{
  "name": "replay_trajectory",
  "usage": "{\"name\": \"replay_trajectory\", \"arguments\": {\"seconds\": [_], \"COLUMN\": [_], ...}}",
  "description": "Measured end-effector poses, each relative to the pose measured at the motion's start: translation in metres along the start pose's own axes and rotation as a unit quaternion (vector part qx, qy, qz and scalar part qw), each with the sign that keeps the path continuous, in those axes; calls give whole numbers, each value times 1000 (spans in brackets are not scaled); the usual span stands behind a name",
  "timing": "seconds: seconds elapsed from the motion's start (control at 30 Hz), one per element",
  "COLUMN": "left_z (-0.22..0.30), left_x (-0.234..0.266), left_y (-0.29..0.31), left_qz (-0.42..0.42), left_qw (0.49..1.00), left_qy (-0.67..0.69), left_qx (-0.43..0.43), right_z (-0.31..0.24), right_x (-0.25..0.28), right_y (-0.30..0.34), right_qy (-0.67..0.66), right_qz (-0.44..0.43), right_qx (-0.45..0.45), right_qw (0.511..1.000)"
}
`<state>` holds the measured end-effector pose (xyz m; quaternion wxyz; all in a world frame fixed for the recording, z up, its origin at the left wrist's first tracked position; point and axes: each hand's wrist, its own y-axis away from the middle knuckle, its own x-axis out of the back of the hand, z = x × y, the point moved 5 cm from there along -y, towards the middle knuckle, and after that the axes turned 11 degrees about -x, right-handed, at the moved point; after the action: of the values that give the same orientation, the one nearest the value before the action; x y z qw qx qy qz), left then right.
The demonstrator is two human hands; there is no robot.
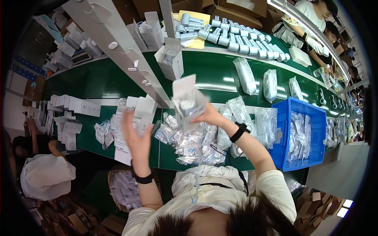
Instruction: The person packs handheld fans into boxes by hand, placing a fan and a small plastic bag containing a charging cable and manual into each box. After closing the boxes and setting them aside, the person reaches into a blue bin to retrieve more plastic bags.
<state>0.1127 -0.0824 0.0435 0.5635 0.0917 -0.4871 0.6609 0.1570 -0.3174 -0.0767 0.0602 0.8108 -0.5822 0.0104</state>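
My right hand [209,115] grips an open white carton [184,87] from its right side, raised above the green bench. The carton's flap stands up, and something in clear wrap shows inside. My left hand [136,137] is lifted with fingers stretched and thumb apart, a little blurred, holding nothing I can see. Behind and beside it are white cartons [146,107] and a white printed sheet [122,152]. Below my right hand lies a heap of small clear plastic packets [199,147]. Several bubble-wrapped items [238,108] lie right of the heap.
A blue bin [278,157] with packets stands at the right. A metal post [118,51] crosses left of centre. Another open carton [170,65] sits beyond, on the conveyor [212,74]. Grey devices [244,43] line the far shelf. Co-workers sit at left and far right.
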Motion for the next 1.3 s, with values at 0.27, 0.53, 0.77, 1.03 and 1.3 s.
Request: {"name": "replay_trajectory", "arguments": {"seconds": [0.27,0.53,0.77,1.03,1.3], "left_z": [-91,1,39,38,45], "left_x": [13,35,-67,-127,-136], "left_y": [8,9,46,73,74], "left_qz": [-283,-220,-202,-141,-218], "left_qw": [929,958,890,899,917], "left_qy": [-199,-46,399,414,332], "left_qx": [128,179,84,28,18], "right_z": [15,54,120,104,-47], "right_x": [145,158,141,152,147], "right_y": [-92,-18,97,132,167], "right_qy": [197,419,441,290,-215], "right_qz": [323,294,163,289,410], "right_qx": [21,-180,-363,-196,29], "right_qw": [925,840,804,891,886]}}
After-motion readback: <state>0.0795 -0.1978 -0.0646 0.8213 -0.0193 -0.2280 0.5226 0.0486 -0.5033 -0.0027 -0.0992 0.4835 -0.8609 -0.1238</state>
